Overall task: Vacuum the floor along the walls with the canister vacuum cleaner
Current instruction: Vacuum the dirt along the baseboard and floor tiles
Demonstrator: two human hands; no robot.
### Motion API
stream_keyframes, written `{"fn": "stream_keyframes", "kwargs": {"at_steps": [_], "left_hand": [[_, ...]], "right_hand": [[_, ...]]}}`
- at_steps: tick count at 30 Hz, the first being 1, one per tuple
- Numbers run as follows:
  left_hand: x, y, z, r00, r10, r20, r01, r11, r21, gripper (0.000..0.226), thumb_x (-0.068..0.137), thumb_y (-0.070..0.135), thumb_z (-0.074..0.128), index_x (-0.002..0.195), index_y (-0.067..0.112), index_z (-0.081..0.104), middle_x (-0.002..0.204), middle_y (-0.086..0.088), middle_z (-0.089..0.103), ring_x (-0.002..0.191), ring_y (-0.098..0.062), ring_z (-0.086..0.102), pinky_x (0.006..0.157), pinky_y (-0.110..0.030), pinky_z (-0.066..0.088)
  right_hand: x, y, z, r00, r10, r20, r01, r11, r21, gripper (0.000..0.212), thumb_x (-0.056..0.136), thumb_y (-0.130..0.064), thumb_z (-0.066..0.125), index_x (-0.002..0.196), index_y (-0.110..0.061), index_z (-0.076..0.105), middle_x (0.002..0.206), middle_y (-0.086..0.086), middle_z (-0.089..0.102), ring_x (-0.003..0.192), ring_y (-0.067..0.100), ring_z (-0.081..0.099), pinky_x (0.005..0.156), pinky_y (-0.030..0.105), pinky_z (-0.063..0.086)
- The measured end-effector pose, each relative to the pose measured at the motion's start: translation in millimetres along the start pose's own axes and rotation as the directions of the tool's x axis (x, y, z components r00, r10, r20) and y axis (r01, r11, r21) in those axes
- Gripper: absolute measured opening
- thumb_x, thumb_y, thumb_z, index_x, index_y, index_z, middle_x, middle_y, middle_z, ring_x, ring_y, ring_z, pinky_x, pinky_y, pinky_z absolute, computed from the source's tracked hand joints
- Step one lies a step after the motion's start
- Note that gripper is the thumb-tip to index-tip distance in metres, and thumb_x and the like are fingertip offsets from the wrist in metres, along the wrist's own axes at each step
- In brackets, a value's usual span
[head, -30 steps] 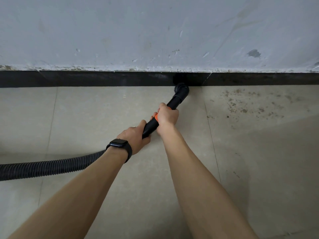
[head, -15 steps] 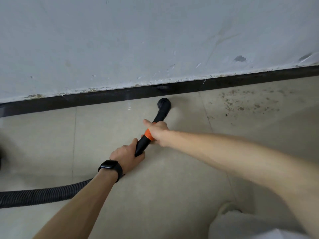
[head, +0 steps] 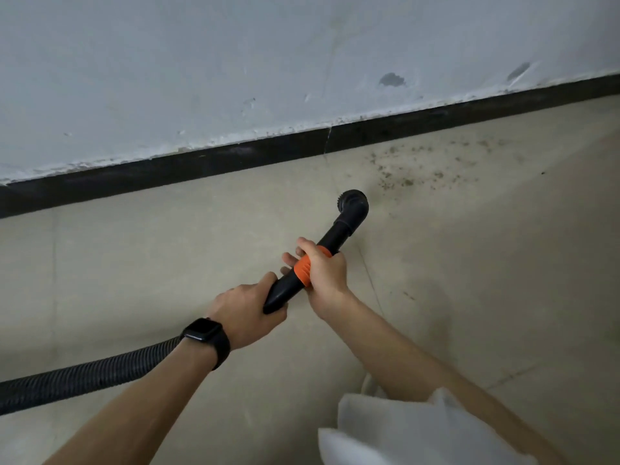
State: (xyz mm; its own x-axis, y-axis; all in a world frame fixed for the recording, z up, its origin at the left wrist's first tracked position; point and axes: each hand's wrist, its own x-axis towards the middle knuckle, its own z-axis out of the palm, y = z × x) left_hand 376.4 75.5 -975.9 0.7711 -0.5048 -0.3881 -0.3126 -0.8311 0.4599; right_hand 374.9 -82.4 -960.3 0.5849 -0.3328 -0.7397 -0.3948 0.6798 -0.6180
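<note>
A black vacuum wand with an orange ring [head: 303, 267] points up and right across the beige floor tiles. Its round brush nozzle [head: 353, 204] sits a little out from the black skirting board [head: 208, 164], just left of a patch of scattered dirt [head: 422, 166]. My right hand [head: 323, 271] grips the wand at the orange ring. My left hand [head: 246, 312], with a black watch on the wrist, holds the wand's lower end where the ribbed black hose [head: 84, 377] joins. The canister is out of view.
A scuffed grey-white wall [head: 268, 62] rises above the skirting. The hose trails off the left edge. White cloth [head: 412, 431] of my clothing shows at the bottom right. Tile joints run toward the wall.
The nozzle has pulled back from the skirting board and swung right toward the dirt patch. Both hands kept their hold on the wand, and my view has turned.
</note>
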Motion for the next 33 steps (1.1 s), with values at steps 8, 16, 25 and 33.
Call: {"fn": "stream_keyframes", "kwargs": {"at_steps": [8,16,25,33], "left_hand": [[0,25,39,0.983,0.076,0.166,-0.098,0.987,0.125,0.027,0.075,0.055,0.049,0.088,0.041,0.030,0.060,0.016,0.049,0.051,-0.004,0.044,0.047,-0.021,0.027],[7,59,65,0.925,0.155,0.346,-0.211,0.969,0.130,0.026,0.068,0.058,0.042,0.088,0.045,0.031,0.064,0.012,0.051,0.057,-0.014,0.050,0.053,-0.027,0.036],[3,72,77,0.876,0.216,0.432,-0.290,0.950,0.112,0.025,0.069,0.057,0.048,0.085,0.045,0.032,0.064,0.011,0.052,0.056,-0.011,0.050,0.049,-0.024,0.031],[-11,24,63,0.956,0.053,0.288,-0.094,0.987,0.129,0.026,0.066,0.059,0.045,0.086,0.049,0.032,0.062,0.013,0.049,0.058,-0.015,0.049,0.055,-0.029,0.035]], "right_hand": [[-6,27,-63,0.982,0.048,-0.183,-0.010,0.979,0.202,0.042,0.092,-0.019,0.077,0.122,-0.021,0.047,0.079,0.004,0.064,0.060,0.016,0.066,0.068,0.036,0.062],[-12,33,-117,0.926,0.075,-0.371,0.009,0.976,0.219,0.041,0.094,-0.021,0.076,0.123,-0.015,0.047,0.068,-0.002,0.066,0.055,0.014,0.066,0.068,0.042,0.063],[-28,38,-142,0.892,0.119,-0.436,-0.009,0.969,0.246,0.047,0.096,-0.020,0.074,0.131,-0.009,0.045,0.083,0.008,0.063,0.059,0.016,0.068,0.076,0.051,0.064],[-14,53,-90,0.958,0.086,-0.273,-0.064,0.994,0.088,0.058,0.092,-0.035,0.077,0.134,-0.016,0.041,0.093,0.004,0.066,0.065,0.012,0.072,0.086,0.053,0.063]]}}
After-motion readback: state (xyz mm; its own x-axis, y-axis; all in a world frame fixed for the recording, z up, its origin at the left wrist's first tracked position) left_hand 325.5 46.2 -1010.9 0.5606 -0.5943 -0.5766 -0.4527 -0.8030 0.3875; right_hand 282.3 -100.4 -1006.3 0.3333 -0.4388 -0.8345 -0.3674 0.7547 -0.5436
